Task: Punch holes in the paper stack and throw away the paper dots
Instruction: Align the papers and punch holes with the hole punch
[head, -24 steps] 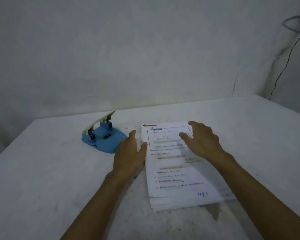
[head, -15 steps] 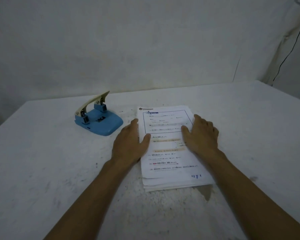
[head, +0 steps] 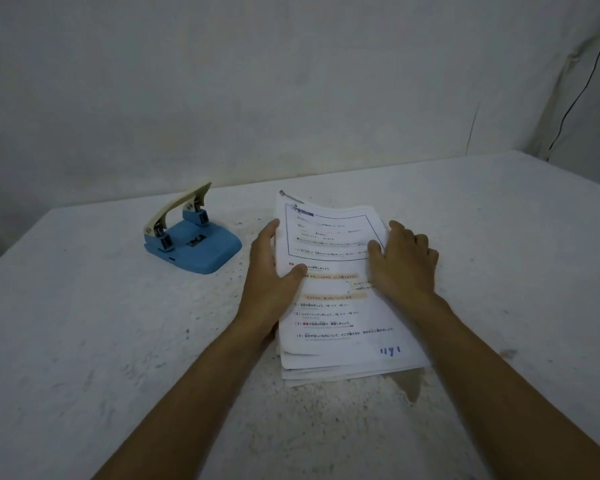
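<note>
A stack of printed paper sheets (head: 336, 327) lies on the white table, its far end curling up off the surface. My left hand (head: 269, 271) grips the stack's left edge, thumb on top and fingers under it. On the right edge, my right hand (head: 404, 263) holds the stack the same way. A blue two-hole punch (head: 196, 245) with a cream lever stands upright to the left of the stack, a short gap from my left hand. No loose paper dots can be made out.
The white table (head: 84, 341) is speckled and worn, with a brownish stain (head: 411, 386) by the stack's near right corner. A plain wall rises behind the table. A black cable (head: 582, 88) hangs in the far right corner.
Both hands have gone from resting flat on the stack to gripping its side edges. The far end of the stack has lifted and bowed upward.
</note>
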